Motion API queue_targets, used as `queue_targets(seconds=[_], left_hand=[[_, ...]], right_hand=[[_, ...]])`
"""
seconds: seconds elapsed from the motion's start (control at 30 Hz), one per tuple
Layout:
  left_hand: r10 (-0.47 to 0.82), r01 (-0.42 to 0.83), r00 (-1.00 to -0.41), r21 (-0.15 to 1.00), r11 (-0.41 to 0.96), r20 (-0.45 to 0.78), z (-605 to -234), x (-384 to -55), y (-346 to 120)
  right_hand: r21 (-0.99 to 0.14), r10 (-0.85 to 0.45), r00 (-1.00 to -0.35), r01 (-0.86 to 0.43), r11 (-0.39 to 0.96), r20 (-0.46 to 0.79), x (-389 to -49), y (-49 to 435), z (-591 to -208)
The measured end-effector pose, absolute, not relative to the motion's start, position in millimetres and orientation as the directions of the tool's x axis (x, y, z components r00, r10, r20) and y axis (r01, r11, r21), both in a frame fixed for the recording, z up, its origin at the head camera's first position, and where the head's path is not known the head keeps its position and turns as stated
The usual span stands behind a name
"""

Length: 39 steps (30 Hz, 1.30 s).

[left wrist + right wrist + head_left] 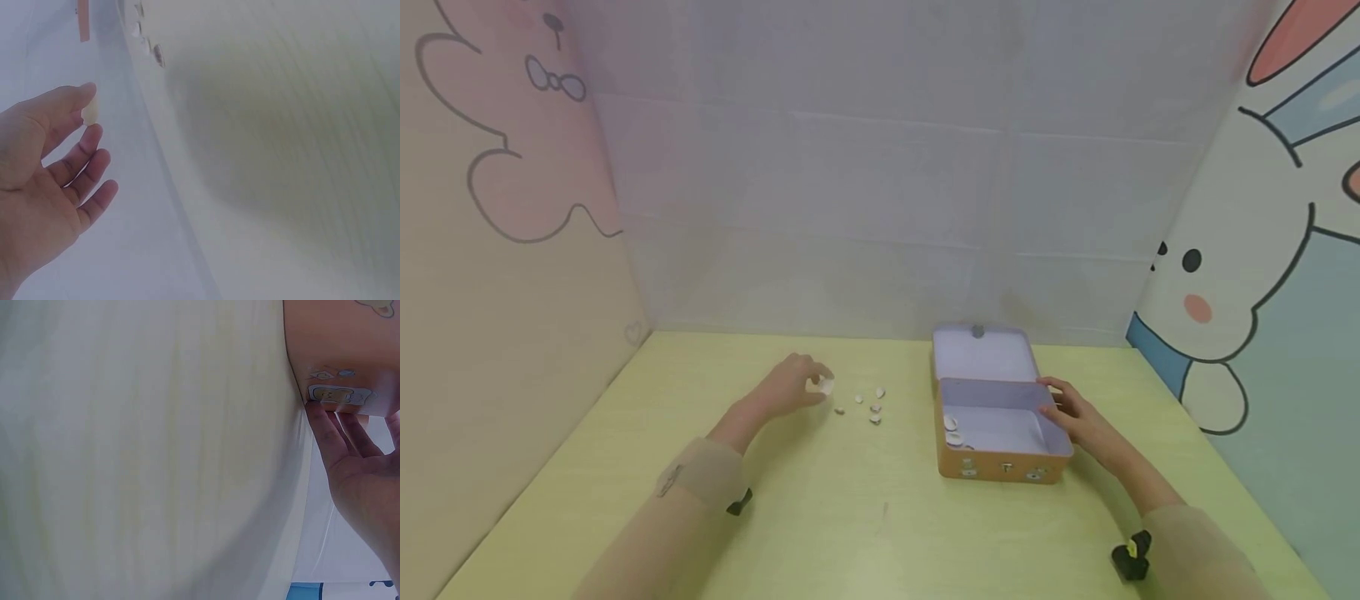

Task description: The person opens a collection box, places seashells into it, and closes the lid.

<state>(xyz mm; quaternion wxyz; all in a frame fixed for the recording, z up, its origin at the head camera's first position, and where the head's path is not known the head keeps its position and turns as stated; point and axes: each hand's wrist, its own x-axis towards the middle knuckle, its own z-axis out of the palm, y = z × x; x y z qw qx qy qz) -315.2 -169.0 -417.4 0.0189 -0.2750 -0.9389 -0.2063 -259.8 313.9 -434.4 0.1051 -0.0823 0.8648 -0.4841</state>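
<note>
Apparently collecting a seashell [827, 387], pinched in left hand [786, 387], left of tin suitcase [988, 467] gripped by right hand [1081, 419], probably needing carrying inside next.

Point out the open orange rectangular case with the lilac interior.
In the head view, the open orange rectangular case stands right of centre on the pale yellow tabletop, right of several small whitish shell-like pieces, the right hand touching its right side.

On the yellow surface [820, 517], five little shells [876, 408] lie at twelve o'clock from the middle, and an open orange box [985, 463] sits at two o'clock.
</note>
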Motion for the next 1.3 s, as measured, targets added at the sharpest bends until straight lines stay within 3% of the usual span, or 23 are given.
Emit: queue_targets(seconds=[0.27,0.87,1.3], left_hand=[[0.499,0.553,-0.833,0.328,0.766,0.239,-405.7,-302.8,-155.0],[0.36,0.548,-0.818,0.418,0.725,0.448,-394.3,-276.2,-117.0],[0.355,0.653,-0.728,0.437,0.618,0.586,-392.2,-261.0,-87.1]], right_hand=[[-0.85,-0.235,-0.965,-0.023,0.527,-0.119,-260.2,311.6,-430.8],[-0.854,-0.234,-0.965,-0.019,0.52,-0.122,-260.1,310.7,-430.0],[-0.861,-0.238,-0.964,-0.015,0.509,-0.123,-259.2,311.4,-431.3]])
